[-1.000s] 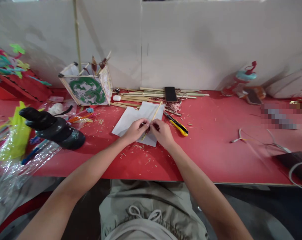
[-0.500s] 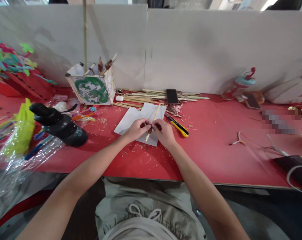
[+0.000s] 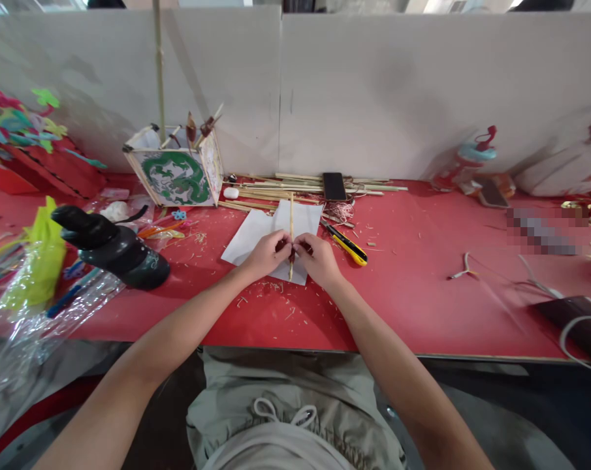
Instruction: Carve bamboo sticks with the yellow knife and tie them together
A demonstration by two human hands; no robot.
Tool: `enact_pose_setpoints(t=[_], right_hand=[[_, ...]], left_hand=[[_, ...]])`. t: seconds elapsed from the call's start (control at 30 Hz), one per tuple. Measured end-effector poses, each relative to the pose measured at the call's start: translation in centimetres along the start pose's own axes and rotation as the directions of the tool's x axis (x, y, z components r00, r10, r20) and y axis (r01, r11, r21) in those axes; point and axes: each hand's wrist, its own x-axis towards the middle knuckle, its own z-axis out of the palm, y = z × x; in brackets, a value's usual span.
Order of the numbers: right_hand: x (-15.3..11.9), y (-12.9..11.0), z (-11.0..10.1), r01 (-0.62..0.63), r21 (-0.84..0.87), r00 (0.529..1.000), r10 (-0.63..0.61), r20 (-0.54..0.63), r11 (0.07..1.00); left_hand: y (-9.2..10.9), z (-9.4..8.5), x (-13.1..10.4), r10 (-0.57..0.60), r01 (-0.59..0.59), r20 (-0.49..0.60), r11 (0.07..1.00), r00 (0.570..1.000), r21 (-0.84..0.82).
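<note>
A: Here you are at the red table (image 3: 403, 307), and the white paper (image 3: 249, 238) lies under your work, perhaps as a pale ground to see against. Your left hand (image 3: 270, 254) and right hand (image 3: 319, 260) meet over it. Why so close?

B: Likely for steadiness! You have both sets of fingertips closed in a pinch on the stick (image 3: 291, 215), one from each side. It points away from you, its near end poking out below your fingers. There's dark cord (image 3: 292, 256) at the pinch; which fingertips take that in too, I cannot tell.

A: And the edges?

B: The wall (image 3: 373, 78) closes off the far side, and both your forearms cross the table's front edge. The box (image 3: 175, 176) stands beyond your left hand, and the black bottle (image 3: 128, 256) leans beside your left forearm, so a wide left swing could knock it.

A: Ahead of you?

B: The pile of sticks (image 3: 266, 194) lies behind the paper, with the phone (image 3: 334, 187) on it. The cutter (image 3: 347, 245) sits just right of your right hand, so sideways room is tight there; lifting looks easier.
</note>
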Motion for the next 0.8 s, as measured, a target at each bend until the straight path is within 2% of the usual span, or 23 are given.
enact_pose_setpoints(t=[0.13,0.3,0.47,0.8], right_hand=[[0.03,0.00,0.18,-0.055,0.127,0.998,0.053,0.016,0.990],[0.26,0.28,0.28,-0.117,0.292,0.991,0.130,-0.023,0.949],[0.32,0.22,0.15,-0.116,0.314,0.991,0.131,-0.026,0.942],[0.31,-0.44,-0.05,-0.108,0.330,0.991,0.129,-0.044,0.938]], left_hand=[[0.33,-0.15,-0.19,0.053,-0.049,-0.030,0.993,0.998,0.107],[0.63,-0.30,-0.31,0.121,-0.114,-0.038,0.980,0.992,0.161],[0.79,-0.53,-0.45,0.211,-0.195,-0.037,0.947,0.977,0.254],[0.63,-0.76,-0.44,0.259,-0.234,-0.032,0.913,0.965,0.336]])
